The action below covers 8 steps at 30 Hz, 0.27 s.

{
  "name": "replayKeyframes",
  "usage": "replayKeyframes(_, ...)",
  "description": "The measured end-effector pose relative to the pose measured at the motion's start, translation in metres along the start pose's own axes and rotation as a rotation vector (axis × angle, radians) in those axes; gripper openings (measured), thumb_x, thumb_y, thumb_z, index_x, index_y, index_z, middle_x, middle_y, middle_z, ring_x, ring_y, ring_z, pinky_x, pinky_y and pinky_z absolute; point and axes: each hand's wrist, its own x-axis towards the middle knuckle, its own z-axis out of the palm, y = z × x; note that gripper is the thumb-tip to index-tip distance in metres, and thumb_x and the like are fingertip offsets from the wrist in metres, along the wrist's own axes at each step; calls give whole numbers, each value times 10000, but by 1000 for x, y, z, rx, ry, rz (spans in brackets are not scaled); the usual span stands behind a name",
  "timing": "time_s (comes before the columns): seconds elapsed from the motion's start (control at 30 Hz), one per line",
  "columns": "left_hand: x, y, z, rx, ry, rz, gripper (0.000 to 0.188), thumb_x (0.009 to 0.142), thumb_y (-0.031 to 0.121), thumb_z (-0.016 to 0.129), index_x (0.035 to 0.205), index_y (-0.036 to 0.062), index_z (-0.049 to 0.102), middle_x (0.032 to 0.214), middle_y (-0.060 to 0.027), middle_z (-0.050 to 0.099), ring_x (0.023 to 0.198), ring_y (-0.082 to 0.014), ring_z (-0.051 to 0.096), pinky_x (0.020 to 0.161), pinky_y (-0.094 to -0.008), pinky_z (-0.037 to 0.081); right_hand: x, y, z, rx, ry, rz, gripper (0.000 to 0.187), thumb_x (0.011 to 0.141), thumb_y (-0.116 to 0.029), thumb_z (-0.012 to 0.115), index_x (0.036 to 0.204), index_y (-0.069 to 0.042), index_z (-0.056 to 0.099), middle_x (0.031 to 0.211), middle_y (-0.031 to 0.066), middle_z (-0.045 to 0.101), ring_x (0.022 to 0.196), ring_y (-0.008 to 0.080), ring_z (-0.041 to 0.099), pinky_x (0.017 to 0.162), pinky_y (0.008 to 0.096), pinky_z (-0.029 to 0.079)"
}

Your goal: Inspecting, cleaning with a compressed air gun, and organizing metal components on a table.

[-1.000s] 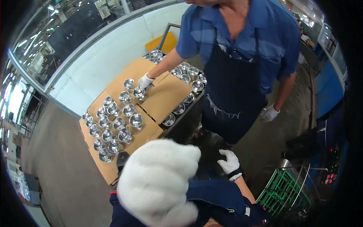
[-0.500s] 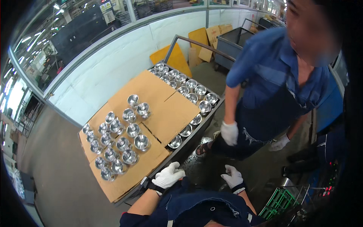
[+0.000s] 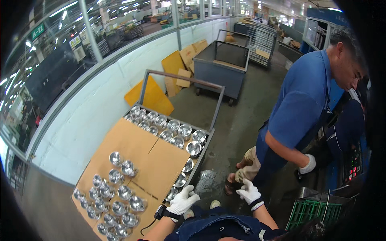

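My left hand point(image 3: 183, 201), in a white glove, hovers beside the near right edge of a cart point(image 3: 200, 162), fingers apart and holding nothing. My right hand point(image 3: 249, 191), gloved in white too, is held out over the floor, its fingers loosely spread with nothing in them. On the cart lies a cardboard sheet point(image 3: 157, 168). Shiny round metal cups point(image 3: 137, 203) stand in rows on its near left part. More metal cups point(image 3: 173, 125) show around the far and right sides of the sheet, in a layer beneath it.
A person point(image 3: 299, 104) in blue stands at the right, turned toward a machine panel point(image 3: 353, 164). A green rack point(image 3: 311, 213) is at lower right. Beyond the cart's handle point(image 3: 187, 81) stand a grey bin cart point(image 3: 219, 72) and yellow boards point(image 3: 150, 96) against the white wall point(image 3: 108, 84).
My view has swung to the right and up. The person in blue has turned from facing me toward the machine. Both my hands stay empty.
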Motion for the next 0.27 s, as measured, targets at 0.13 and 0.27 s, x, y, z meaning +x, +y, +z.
replayKeyframes(0.13, 72, 35, 10, 77, 46, 83, 703, 820, 401, 750, 1346, -8, 527, 1107, -173, 658, 1025, -276, 632, 943, -365, 489, 34, 18, -29, 243, 8, 100, 759, 790, -249, 821, 1430, -3, 495, 1102, 181, 684, 803, 174, 667, 688, 308, 562)
replayKeyframes(0.27, 127, 83, 26, 176, 194, 242, 609, 816, 360, 753, 1240, -32, 560, 1092, -179, 671, 1000, -290, 637, 913, -383, 491, 79, 28, -64, 401, -35, 70, 747, 814, -270, 817, 1432, 1, 497, 1213, 233, 645, 858, 199, 678, 719, 319, 568)
